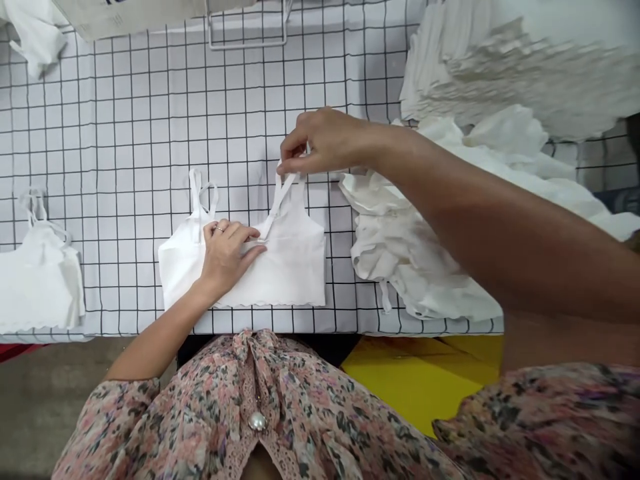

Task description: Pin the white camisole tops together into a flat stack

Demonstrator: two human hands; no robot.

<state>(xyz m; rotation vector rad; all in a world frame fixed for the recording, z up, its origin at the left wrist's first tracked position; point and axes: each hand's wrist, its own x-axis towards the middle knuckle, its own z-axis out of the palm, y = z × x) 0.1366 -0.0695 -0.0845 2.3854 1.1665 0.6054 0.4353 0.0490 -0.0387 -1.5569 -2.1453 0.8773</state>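
A white bralette (pixel 295 267) with thin shoulder straps lies flat on the checked cloth in front of me. My left hand (pixel 225 257), wearing a ring, rests on its middle, thumb and forefinger closing on the neckline edge. Above the garment's right side, my right hand (pixel 320 141) pinches the top of a shoulder strap (pixel 280 200) and holds it drawn up and away from me. The other strap (pixel 196 190) lies loose on the cloth at the left.
A loose heap of white garments (pixel 400 233) lies on the right, below a tall stack of folded white pieces (pixel 500 73). Several bralettes (pixel 43 273) are piled at the left. A white wire frame (pixel 247 45) and a carton (pixel 145 15) stand at the back of the checked tablecloth (pixel 135 120).
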